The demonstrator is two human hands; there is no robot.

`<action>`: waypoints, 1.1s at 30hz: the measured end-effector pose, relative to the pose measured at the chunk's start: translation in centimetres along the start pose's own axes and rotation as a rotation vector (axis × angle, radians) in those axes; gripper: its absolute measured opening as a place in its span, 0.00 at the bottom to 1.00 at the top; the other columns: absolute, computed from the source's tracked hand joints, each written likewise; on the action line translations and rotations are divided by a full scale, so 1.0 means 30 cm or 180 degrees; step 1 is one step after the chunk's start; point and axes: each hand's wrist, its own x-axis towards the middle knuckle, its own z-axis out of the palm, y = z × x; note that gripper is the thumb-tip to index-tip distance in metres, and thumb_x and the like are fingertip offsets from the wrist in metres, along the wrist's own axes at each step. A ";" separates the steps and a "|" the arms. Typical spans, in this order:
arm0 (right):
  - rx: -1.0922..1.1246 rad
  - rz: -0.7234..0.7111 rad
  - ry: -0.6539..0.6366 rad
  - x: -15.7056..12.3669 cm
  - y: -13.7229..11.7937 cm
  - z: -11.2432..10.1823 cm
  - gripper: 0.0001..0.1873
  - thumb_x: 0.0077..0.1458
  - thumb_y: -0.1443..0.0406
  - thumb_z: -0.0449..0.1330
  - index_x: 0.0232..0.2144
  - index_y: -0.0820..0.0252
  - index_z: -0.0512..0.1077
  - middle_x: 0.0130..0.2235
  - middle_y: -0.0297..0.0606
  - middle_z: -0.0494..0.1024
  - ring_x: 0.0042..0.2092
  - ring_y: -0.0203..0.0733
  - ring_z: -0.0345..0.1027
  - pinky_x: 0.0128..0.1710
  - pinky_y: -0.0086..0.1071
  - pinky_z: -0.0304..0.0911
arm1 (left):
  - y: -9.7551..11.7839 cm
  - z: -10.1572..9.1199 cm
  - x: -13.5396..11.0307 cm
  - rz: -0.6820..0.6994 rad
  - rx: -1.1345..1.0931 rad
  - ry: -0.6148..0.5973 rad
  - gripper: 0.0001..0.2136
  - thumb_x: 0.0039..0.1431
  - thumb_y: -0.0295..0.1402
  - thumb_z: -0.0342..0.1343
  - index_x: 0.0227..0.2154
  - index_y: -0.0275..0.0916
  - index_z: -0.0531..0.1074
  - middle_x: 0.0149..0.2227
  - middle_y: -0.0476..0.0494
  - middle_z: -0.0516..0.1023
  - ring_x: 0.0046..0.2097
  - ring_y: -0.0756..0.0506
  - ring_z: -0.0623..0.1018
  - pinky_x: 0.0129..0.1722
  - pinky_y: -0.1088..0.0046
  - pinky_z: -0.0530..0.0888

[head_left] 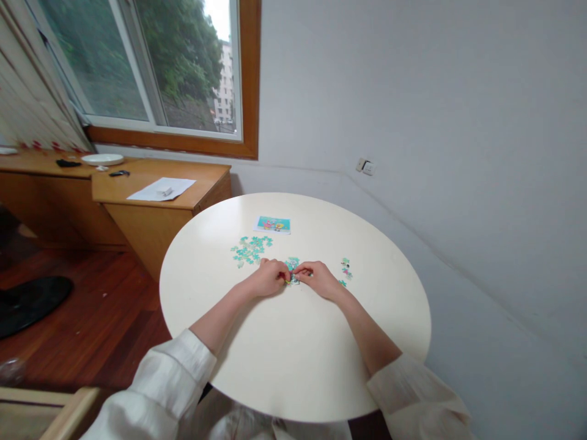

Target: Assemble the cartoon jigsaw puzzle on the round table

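Note:
On the round cream table (293, 360), my left hand (268, 278) and my right hand (318, 278) meet fingertip to fingertip, both pinched on small jigsaw pieces (292, 278) held between them. A little joined cluster of pieces (292, 263) lies just beyond my fingers. Loose teal pieces (250, 249) are scattered to the left. A few more pieces (345, 267) lie to the right of my right hand. A small colourful picture card (274, 224) lies flat farther back.
A wooden cabinet (156, 211) with white paper (161, 189) stands left of the table under a window (151, 67). A white plate (101, 159) sits on the far counter. A white wall (435, 122) runs close behind and right. Dark wood floor (92, 305) lies left.

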 end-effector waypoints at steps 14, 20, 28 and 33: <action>0.0810 0.0066 0.0136 0.012 0.010 0.008 0.14 0.42 0.60 0.63 0.30 0.64 0.74 0.25 0.35 0.74 0.28 0.35 0.66 0.32 0.33 0.62 | -0.001 0.016 0.005 0.0009 -0.0140 0.0390 0.14 0.46 0.42 0.62 0.34 0.40 0.76 0.33 0.46 0.76 0.38 0.45 0.72 0.44 0.67 0.60; 0.1149 0.0139 0.0104 0.013 0.004 0.014 0.16 0.38 0.59 0.66 0.30 0.63 0.73 0.25 0.34 0.74 0.28 0.35 0.66 0.32 0.32 0.62 | 0.004 0.025 0.004 0.0024 -0.0146 0.0492 0.10 0.47 0.39 0.62 0.32 0.40 0.76 0.33 0.47 0.76 0.38 0.45 0.72 0.44 0.67 0.59; 0.1266 0.0204 0.0098 0.014 0.007 0.017 0.18 0.37 0.59 0.67 0.31 0.64 0.73 0.24 0.33 0.73 0.28 0.34 0.66 0.31 0.31 0.61 | 0.010 0.027 0.001 0.0064 -0.0091 0.0546 0.08 0.49 0.38 0.59 0.30 0.39 0.76 0.30 0.47 0.77 0.36 0.47 0.72 0.42 0.68 0.59; 0.1064 0.0183 0.0021 0.014 0.016 0.008 0.17 0.39 0.57 0.65 0.30 0.64 0.74 0.25 0.35 0.75 0.28 0.35 0.66 0.31 0.32 0.61 | 0.012 0.031 0.001 0.0056 -0.0065 0.0580 0.07 0.50 0.35 0.56 0.27 0.38 0.76 0.25 0.49 0.76 0.31 0.49 0.72 0.41 0.70 0.61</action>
